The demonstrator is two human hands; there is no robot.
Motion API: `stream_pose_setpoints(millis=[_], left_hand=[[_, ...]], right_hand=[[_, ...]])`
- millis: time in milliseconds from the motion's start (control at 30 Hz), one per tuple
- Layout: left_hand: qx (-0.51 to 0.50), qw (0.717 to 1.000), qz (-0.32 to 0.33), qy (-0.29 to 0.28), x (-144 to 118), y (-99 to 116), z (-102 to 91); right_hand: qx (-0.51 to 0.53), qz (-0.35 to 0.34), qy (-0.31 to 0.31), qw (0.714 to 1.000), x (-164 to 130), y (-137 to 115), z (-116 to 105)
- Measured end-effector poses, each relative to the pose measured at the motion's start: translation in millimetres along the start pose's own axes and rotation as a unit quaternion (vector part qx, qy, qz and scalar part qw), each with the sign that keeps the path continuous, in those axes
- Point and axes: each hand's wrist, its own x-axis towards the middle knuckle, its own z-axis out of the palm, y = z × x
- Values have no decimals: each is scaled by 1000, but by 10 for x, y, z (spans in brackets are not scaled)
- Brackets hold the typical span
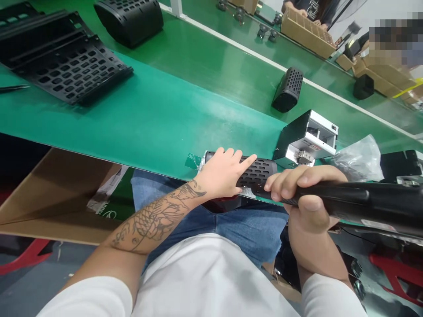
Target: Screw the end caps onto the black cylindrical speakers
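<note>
A black housing with slotted holes (259,171) lies at the front edge of the green bench, partly covered by my left hand. My left hand (224,172) grips it from above, the thumb on the near side and the fingers over the far side. My right hand (306,191) is wrapped around a long black tool that looks like an electric screwdriver (350,198). Its narrow end points left, close to the housing's near right side. Whether the tip touches the housing I cannot tell.
Beyond the right hand are a black-and-silver boxy device (307,138) and a clear plastic bag (358,160). Large perforated black panels (69,61) lie left; black housings (132,22) stand farther back. An open cardboard box (56,193) is below the edge. Other people work across the bench.
</note>
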Motion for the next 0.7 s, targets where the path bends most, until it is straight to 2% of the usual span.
stream_pose_setpoints(millis=[267,400,700], left_hand=[[-7,1000,7,15,-12,-13,32],[-9,1000,13,24,-14,-16,50],[-21,999,10,23,-10,-9,42]], right_hand=[[-17,3,-25,1000,55,137,105],[-24,-14,-64,998,70,176,134],[-14,24,-86,996,76,182,104]])
